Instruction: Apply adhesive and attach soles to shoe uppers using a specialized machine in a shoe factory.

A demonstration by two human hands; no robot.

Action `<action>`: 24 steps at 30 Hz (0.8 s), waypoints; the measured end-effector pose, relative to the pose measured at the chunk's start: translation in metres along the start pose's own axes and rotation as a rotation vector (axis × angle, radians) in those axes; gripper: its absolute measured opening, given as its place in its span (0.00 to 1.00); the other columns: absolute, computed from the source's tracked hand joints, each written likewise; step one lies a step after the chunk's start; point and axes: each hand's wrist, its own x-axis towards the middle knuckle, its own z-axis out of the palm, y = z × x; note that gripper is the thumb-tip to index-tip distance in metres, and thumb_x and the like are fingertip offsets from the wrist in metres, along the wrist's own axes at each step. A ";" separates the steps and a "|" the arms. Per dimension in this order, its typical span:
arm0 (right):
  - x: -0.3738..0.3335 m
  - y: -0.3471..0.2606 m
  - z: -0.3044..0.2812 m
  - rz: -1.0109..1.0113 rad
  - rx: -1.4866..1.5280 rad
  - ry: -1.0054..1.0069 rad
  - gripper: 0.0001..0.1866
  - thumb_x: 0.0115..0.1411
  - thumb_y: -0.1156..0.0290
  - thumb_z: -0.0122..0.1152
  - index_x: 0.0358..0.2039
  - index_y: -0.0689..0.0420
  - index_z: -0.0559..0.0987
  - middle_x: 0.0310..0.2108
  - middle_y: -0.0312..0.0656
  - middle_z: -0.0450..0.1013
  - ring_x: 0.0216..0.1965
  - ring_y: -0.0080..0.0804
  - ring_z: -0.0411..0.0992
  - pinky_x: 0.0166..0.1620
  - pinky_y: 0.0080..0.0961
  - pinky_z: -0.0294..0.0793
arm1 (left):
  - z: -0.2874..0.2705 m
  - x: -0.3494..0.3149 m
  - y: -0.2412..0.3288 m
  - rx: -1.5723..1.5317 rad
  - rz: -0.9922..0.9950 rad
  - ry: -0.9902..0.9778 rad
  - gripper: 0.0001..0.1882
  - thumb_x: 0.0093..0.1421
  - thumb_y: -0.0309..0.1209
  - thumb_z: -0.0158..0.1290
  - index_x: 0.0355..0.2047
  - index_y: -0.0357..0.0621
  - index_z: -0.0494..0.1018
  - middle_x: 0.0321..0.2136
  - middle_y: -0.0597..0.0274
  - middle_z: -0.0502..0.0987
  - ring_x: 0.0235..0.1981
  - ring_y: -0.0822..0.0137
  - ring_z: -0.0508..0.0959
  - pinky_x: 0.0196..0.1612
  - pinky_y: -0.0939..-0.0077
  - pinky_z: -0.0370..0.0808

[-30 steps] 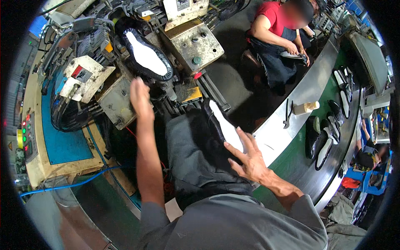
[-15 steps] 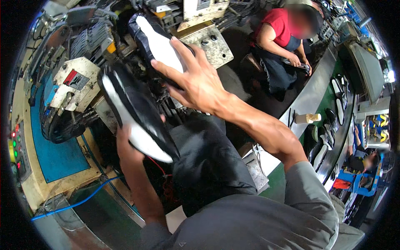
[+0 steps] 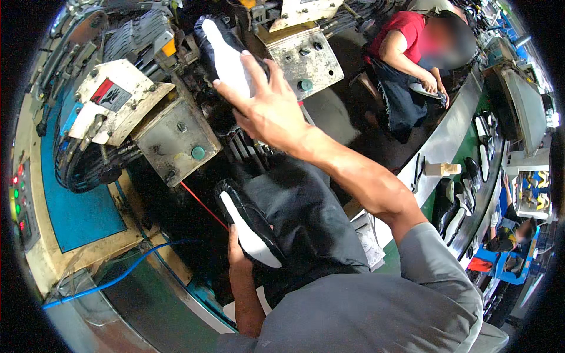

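Near my lap, my left hand (image 3: 238, 254) grips a black shoe upper (image 3: 254, 206) with a white bottom facing up. Its fingers are partly hidden behind the shoe. Further forward, my right hand (image 3: 273, 115) rests on a second black shoe upper with a white bottom (image 3: 226, 59), its thumb and fingers spread around the near end. This second shoe sits at the machine (image 3: 123, 94), toe end pointing away from me. Whether the machine clamps it, I cannot tell.
Metal control boxes with green buttons (image 3: 176, 141) (image 3: 306, 65) flank the second shoe. A person in red (image 3: 406, 53) handles a shoe at the right. Along the right runs a conveyor (image 3: 491, 176) with several shoes. A blue hose (image 3: 123, 276) crosses at lower left.
My left hand has brought its shoe down and back toward my lap, away from the machine. My right hand stays on the second shoe. The view has shifted slightly.
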 end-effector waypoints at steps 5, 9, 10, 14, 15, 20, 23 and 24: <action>-0.051 0.024 0.002 -0.012 0.447 0.165 0.51 0.58 0.66 0.74 0.79 0.55 0.58 0.80 0.70 0.40 0.80 0.72 0.44 0.77 0.60 0.53 | 0.005 0.006 -0.001 0.220 0.072 -0.038 0.37 0.78 0.56 0.39 0.69 0.35 0.65 0.58 0.39 0.79 0.52 0.39 0.83 0.57 0.42 0.81; -0.118 0.055 0.087 0.384 0.803 -0.043 0.47 0.58 0.70 0.70 0.77 0.59 0.61 0.77 0.66 0.55 0.79 0.55 0.55 0.77 0.45 0.58 | 0.000 0.011 -0.004 0.225 0.069 -0.074 0.38 0.77 0.58 0.40 0.70 0.35 0.64 0.58 0.39 0.79 0.52 0.39 0.83 0.58 0.43 0.81; -0.110 0.069 0.119 0.388 0.948 -0.177 0.48 0.57 0.69 0.69 0.77 0.60 0.60 0.75 0.66 0.59 0.77 0.55 0.59 0.75 0.42 0.62 | -0.006 0.014 -0.003 0.221 0.037 -0.078 0.36 0.77 0.54 0.41 0.73 0.39 0.60 0.60 0.39 0.76 0.53 0.38 0.82 0.59 0.41 0.81; -0.084 0.051 0.147 0.623 1.085 -0.227 0.38 0.57 0.66 0.70 0.67 0.63 0.72 0.66 0.59 0.74 0.68 0.49 0.72 0.69 0.42 0.71 | -0.008 0.019 -0.002 0.261 0.039 0.009 0.37 0.76 0.48 0.43 0.78 0.47 0.50 0.64 0.38 0.71 0.55 0.37 0.81 0.60 0.39 0.81; -0.083 0.050 0.148 0.625 1.080 -0.155 0.34 0.57 0.65 0.70 0.63 0.64 0.76 0.63 0.58 0.76 0.66 0.49 0.75 0.67 0.42 0.73 | -0.002 0.016 -0.003 0.311 0.097 0.092 0.37 0.76 0.49 0.43 0.79 0.47 0.49 0.64 0.38 0.71 0.54 0.37 0.82 0.59 0.40 0.81; -0.126 0.041 0.052 0.096 0.589 -0.213 0.27 0.56 0.65 0.72 0.57 0.58 0.82 0.56 0.53 0.80 0.65 0.53 0.74 0.67 0.48 0.72 | 0.011 0.013 0.001 0.254 0.133 -0.073 0.34 0.79 0.55 0.39 0.70 0.39 0.66 0.59 0.44 0.79 0.55 0.44 0.82 0.60 0.46 0.80; -0.080 0.017 -0.040 -0.091 0.303 0.241 0.30 0.57 0.63 0.73 0.62 0.50 0.81 0.64 0.54 0.73 0.70 0.61 0.66 0.72 0.60 0.63 | 0.013 0.007 -0.001 0.196 0.043 -0.076 0.33 0.80 0.54 0.40 0.70 0.40 0.65 0.61 0.46 0.78 0.58 0.43 0.80 0.63 0.41 0.78; -0.051 0.006 -0.052 -0.097 0.237 0.254 0.31 0.58 0.62 0.73 0.64 0.47 0.80 0.69 0.56 0.69 0.72 0.64 0.63 0.73 0.63 0.59 | 0.009 0.008 -0.003 0.122 0.043 -0.099 0.32 0.79 0.50 0.42 0.74 0.45 0.60 0.63 0.47 0.75 0.61 0.43 0.78 0.64 0.42 0.78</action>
